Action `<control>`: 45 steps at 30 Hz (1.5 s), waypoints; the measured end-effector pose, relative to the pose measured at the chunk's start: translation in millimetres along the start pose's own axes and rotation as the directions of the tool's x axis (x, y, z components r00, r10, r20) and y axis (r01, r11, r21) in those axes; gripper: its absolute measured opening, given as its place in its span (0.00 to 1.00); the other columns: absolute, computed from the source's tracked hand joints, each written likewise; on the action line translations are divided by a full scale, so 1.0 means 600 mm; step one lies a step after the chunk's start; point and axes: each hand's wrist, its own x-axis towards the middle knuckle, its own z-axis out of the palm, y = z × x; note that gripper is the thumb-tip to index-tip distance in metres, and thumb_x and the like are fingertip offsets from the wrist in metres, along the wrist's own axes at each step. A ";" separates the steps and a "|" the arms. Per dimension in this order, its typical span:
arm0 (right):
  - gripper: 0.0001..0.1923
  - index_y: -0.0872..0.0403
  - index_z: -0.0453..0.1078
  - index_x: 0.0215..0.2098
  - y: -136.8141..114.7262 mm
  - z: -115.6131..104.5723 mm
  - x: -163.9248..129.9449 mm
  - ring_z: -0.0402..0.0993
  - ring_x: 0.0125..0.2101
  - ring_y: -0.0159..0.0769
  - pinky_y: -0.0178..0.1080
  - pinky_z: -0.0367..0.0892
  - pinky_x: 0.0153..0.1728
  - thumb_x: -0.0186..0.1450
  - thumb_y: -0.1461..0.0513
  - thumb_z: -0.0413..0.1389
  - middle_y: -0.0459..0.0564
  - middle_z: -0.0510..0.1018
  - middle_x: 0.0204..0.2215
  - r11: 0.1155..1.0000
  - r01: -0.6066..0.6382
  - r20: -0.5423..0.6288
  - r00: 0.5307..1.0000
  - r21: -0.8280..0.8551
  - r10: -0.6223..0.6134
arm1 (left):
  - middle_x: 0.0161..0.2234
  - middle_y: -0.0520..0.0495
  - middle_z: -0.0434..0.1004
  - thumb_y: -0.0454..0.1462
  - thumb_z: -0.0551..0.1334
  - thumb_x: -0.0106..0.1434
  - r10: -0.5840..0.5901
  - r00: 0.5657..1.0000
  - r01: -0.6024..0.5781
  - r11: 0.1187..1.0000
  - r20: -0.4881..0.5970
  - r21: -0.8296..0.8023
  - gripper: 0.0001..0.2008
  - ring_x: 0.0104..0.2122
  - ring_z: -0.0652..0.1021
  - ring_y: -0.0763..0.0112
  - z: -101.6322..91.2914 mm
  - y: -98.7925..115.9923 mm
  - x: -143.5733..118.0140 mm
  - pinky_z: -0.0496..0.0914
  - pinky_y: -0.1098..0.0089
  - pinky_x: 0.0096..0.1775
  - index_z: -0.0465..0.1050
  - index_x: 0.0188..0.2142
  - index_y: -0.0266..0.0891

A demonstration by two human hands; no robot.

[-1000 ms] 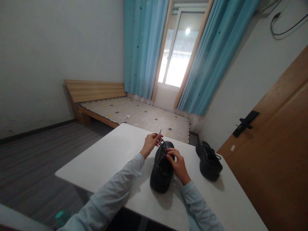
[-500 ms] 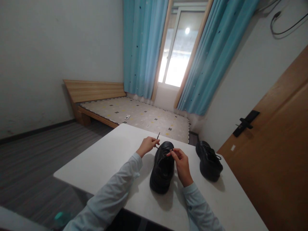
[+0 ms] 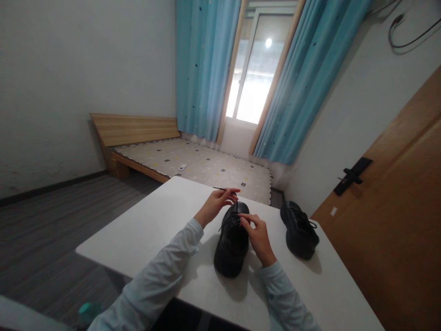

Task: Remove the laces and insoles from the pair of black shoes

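Black and smooth, a leather lace-up shoe [image 3: 232, 243] stands on the white rectangular tabletop [image 3: 155, 230], its heel toward the person and its toe pointing away, which puts the lacing within easy reach of both hands. Just above the far end of the shoe, the left hand [image 3: 217, 205] pinches the end of a thin black shoelace [image 3: 223, 189] between thumb and fingertips, lifted clear of the table so the lace runs taut from the eyelets up to the grip. On the shoe's right side, the right hand [image 3: 257, 236] has its fingers drawn in narrow at the lacing on the upper; it seems to pinch or steady the lace there, though I cannot tell whether a strand is truly caught. Both arms wear pale blue long sleeves [image 3: 161, 271]. Well apart to the right, a second black shoe [image 3: 299, 230] rests near the table's edge, beside a brown wooden door [image 3: 396, 216]. Beyond the table lie a low wooden bed [image 3: 193, 161] and blue curtains [image 3: 206, 69] framing a bright window.
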 end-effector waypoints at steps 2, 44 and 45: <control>0.09 0.49 0.77 0.34 -0.005 0.000 0.000 0.68 0.33 0.40 0.43 0.62 0.37 0.58 0.58 0.56 0.48 0.78 0.28 0.999 0.040 0.029 0.999 -0.019 -0.039 | 0.32 0.42 0.75 0.50 0.61 0.56 0.012 1.000 -0.012 1.000 0.016 -0.004 0.24 0.33 0.75 0.71 0.007 -0.006 -0.002 0.68 0.71 0.37 0.74 0.44 0.33; 0.11 0.53 0.65 0.31 0.010 -0.004 0.009 0.70 0.29 0.34 0.37 0.64 0.32 0.56 0.56 0.60 0.44 0.73 0.25 0.930 -0.046 -0.088 0.993 0.366 0.084 | 0.26 0.51 0.73 0.42 0.69 0.46 -0.085 0.972 -0.073 0.781 0.221 0.620 0.15 0.24 0.69 0.76 0.015 -0.029 -0.008 0.62 0.76 0.27 0.73 0.30 0.34; 0.11 0.53 0.65 0.31 0.009 -0.004 0.010 0.70 0.29 0.34 0.36 0.64 0.32 0.56 0.56 0.59 0.44 0.73 0.25 0.934 -0.041 -0.091 0.993 0.356 0.078 | 0.25 0.52 0.72 0.43 0.68 0.47 -0.069 0.974 -0.092 0.749 0.215 0.656 0.14 0.24 0.68 0.76 0.015 -0.028 -0.008 0.61 0.76 0.26 0.73 0.30 0.35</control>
